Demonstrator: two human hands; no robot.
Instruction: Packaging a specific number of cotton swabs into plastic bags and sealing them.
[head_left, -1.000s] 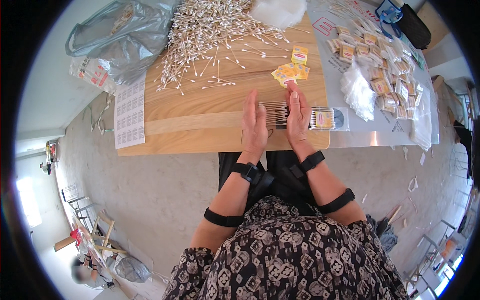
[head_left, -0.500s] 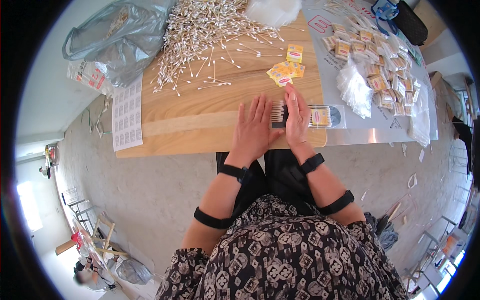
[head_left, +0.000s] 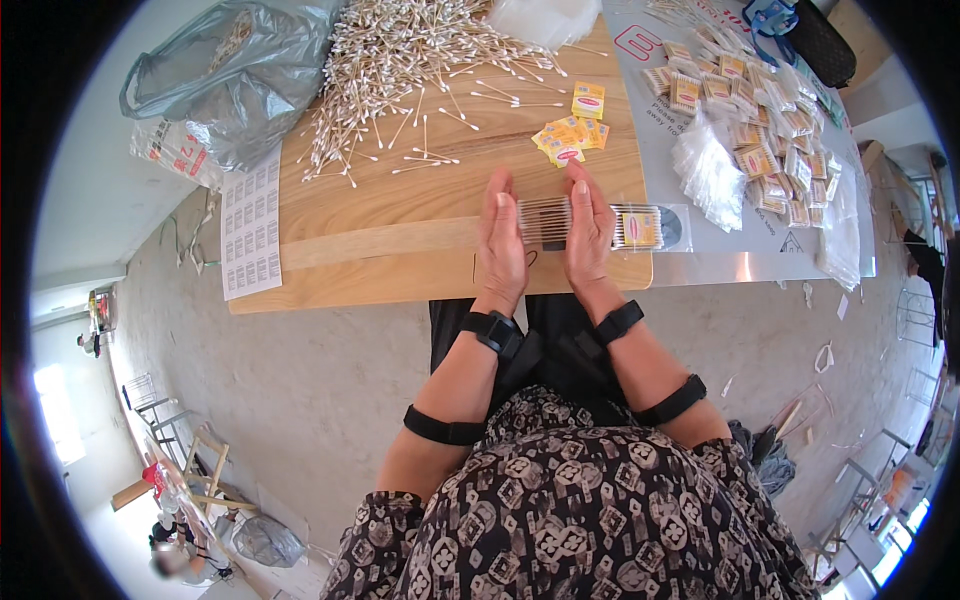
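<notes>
A row of cotton swabs lies side by side between my two hands near the table's front edge. My left hand stands on its edge at the left ends of the swabs, fingers stretched out. Facing it, my right hand is upright at the right ends, fingers straight. A small dark piece shows under the near swabs. Right of my right hand lies a clear bag with a row of swabs and a yellow card. Several yellow cards lie beyond my fingertips.
A big heap of loose swabs covers the far table. At left are a grey plastic bag and a printed sheet. At right, filled packets and a stack of empty clear bags lie on a grey surface.
My left hand has turned from flat, palm-down, to upright on its edge. More of the swab row now shows between my hands. My right hand has barely moved.
</notes>
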